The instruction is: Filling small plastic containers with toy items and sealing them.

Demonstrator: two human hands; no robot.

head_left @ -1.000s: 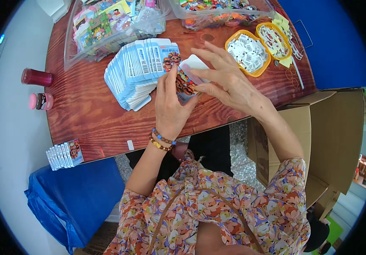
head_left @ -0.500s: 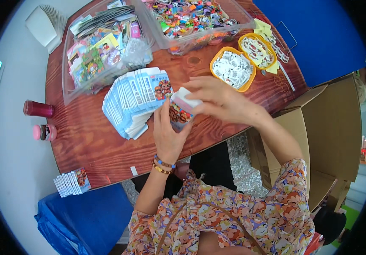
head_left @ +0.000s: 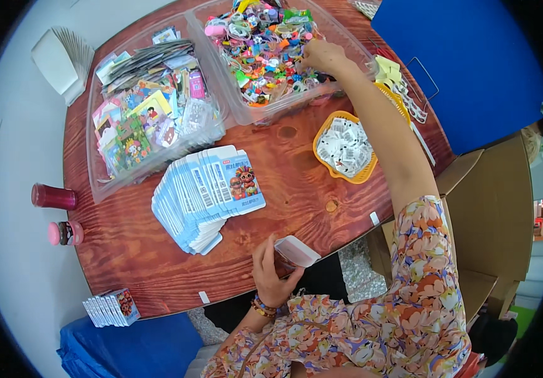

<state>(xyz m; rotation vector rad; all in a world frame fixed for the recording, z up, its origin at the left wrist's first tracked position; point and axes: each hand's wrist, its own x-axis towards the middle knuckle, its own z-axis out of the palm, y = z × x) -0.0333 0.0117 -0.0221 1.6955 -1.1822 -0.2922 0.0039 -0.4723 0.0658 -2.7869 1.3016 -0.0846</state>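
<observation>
My left hand (head_left: 271, 277) grips a small open cardboard box (head_left: 298, 251) near the table's front edge, its open end tilted up and its inside pale. At the back, my right hand (head_left: 324, 57) reaches into a clear plastic bin (head_left: 293, 101) of small colourful trinkets (head_left: 265, 66). The right fingers are drawn together over the trinkets; whatever they pinch is hidden. A fanned stack of flat light-blue boxes (head_left: 205, 195) lies left of centre on the table, printed with cartoon figures.
Left of the trinkets is a clear bin of cards and packets (head_left: 148, 113). A yellow basket of small white packets (head_left: 346, 150) stands right of centre, another partly behind my right arm. Several finished-looking boxes (head_left: 113, 307), a dark red cup (head_left: 54, 196) and a pink jar (head_left: 67, 233) line the left edge.
My right hand has left the box and moved up and away into the trinket bin. My left hand has brought the box nearer me; its top now stands open. The view has shifted.
</observation>
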